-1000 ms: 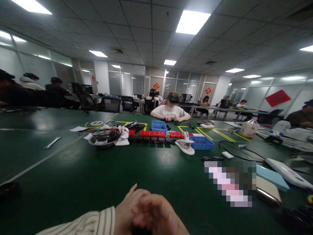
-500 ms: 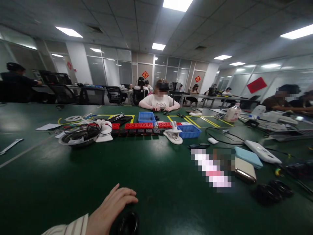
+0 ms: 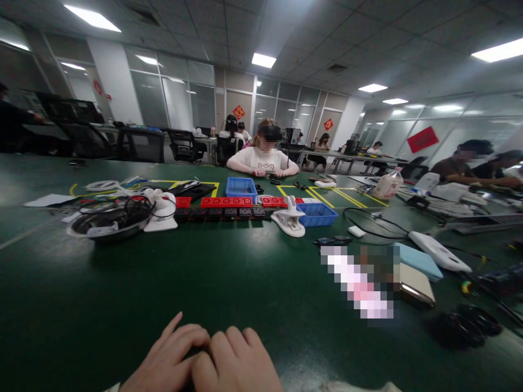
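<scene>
Low in the view, my left hand (image 3: 165,356) and my right hand (image 3: 239,359) meet over the green table (image 3: 204,277). The fingers of my left hand bend toward the right hand, with one finger sticking up. My right hand is curled like a fist, knuckles up, touching the left fingers. A dark gap shows between them, and whatever they grip is hidden behind the fingers. The black round thing seen beside my left hand a moment ago is covered.
Ahead lie red and black socket strips (image 3: 229,202), blue bins (image 3: 241,188), a white clip stand (image 3: 289,218) and a metal bowl (image 3: 108,231) of cables. At right are a light blue case (image 3: 419,260), a white device (image 3: 439,251) and black rings (image 3: 461,326). A person (image 3: 263,155) sits opposite.
My right hand has come into view and joined my left hand. My left hand has shifted left and down, its fingers now bent. The black round thing is no longer visible.
</scene>
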Motion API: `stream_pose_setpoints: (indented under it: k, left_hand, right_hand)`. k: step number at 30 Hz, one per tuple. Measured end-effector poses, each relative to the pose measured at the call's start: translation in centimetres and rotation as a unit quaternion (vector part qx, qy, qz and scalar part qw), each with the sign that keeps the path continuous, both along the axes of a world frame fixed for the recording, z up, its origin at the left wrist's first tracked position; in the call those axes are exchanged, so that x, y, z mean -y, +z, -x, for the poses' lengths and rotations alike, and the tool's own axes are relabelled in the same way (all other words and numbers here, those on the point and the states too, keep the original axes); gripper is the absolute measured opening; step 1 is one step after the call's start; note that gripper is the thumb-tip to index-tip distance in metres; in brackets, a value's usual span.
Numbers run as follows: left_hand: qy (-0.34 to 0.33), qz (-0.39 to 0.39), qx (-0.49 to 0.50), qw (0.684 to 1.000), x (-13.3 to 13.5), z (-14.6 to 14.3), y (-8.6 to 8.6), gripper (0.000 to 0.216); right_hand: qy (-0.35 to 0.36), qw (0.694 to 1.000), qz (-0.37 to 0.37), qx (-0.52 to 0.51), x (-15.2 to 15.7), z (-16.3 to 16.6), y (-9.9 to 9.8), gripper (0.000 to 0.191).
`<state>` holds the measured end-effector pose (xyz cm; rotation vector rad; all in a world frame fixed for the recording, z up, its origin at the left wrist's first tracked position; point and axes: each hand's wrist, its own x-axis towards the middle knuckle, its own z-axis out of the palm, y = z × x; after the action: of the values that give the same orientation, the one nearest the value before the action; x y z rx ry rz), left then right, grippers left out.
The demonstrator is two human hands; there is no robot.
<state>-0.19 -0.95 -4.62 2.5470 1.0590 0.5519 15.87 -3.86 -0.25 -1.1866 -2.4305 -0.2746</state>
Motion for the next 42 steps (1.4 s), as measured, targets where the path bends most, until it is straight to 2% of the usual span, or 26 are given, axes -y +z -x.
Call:
stream_pose_setpoints:
  k: [3, 5, 9, 12, 14, 18, 21, 24, 27, 29, 31, 33, 37, 40, 42]
  left_hand:
    - [0.036, 0.065, -0.021, 0.997, -0.7, -0.4, -0.2, 0.020]
    - [0.050, 0.087, -0.027, 0.995, -0.7, -0.5, 0.1, 0.020]
    - [-0.038, 0.047, -0.020, 0.998, 0.3, -0.5, 2.0, 0.023]
    - [-0.053, 0.034, -0.011, 0.998, 1.1, -0.6, 3.5, 0.033]
    - [-0.045, 0.031, -0.006, 0.999, 1.3, -0.7, 4.1, 0.040]
    - [-0.072, 0.035, -0.008, 0.997, 1.2, -0.7, 4.6, 0.057]
    - [-0.076, 0.029, -0.018, 0.997, 1.3, -0.7, 5.0, 0.049]
    - [-0.071, 0.033, -0.034, 0.996, 1.5, -0.9, 5.4, 0.041]
    - [-0.053, 0.036, -0.037, 0.997, 1.5, -1.3, 5.2, 0.048]
    - [-0.055, 0.043, -0.036, 0.997, 1.4, -1.3, 4.9, 0.052]
    - [-0.054, 0.042, -0.022, 0.997, 1.4, -1.2, 4.6, 0.050]
    - [-0.059, 0.031, 0.001, 0.998, 1.4, -0.9, 4.5, 0.046]
    - [-0.078, 0.038, 0.025, 0.996, 1.3, -0.5, 4.5, 0.038]
    - [-0.074, 0.058, 0.017, 0.995, 1.1, -0.5, 4.4, 0.031]
    - [-0.072, 0.055, 0.012, 0.996, 1.1, -0.6, 4.4, 0.036]
  right_hand:
    - [0.062, 0.998, -0.015, 0.013, -0.6, -0.6, -1.1, 0.021]
    - [0.123, 0.992, -0.034, 0.001, -0.6, -1.6, -0.7, 0.021]
    - [0.259, 0.964, 0.015, -0.066, -0.4, -3.7, 1.6, 0.026]
    - [0.305, 0.946, -0.010, -0.113, -0.2, -4.2, 2.6, 0.038]
    - [0.287, 0.947, -0.055, -0.133, 0.0, -3.8, 2.3, 0.039]
    - [0.136, 0.978, -0.075, -0.137, 0.4, -2.7, 0.6, 0.037]
    - [0.073, 0.990, -0.081, -0.086, 0.8, -2.2, 0.0, 0.037]
    - [0.098, 0.988, -0.099, -0.066, 1.0, -2.1, 0.8, 0.035]
    - [0.185, 0.971, -0.116, -0.100, 0.8, -2.3, 1.9, 0.040]
    - [0.219, 0.960, -0.122, -0.124, 0.6, -2.3, 2.0, 0.040]
    - [0.199, 0.963, -0.125, -0.132, 0.4, -2.4, 1.4, 0.036]
    - [0.150, 0.972, -0.129, -0.127, 0.1, -2.4, 0.3, 0.034]
    - [0.083, 0.984, -0.138, -0.080, -0.6, -2.2, -1.4, 0.036]
    - [0.115, 0.979, -0.161, -0.050, -0.9, -2.2, -1.3, 0.032]
    - [0.155, 0.970, -0.176, -0.060, -1.0, -2.5, -0.6, 0.031]
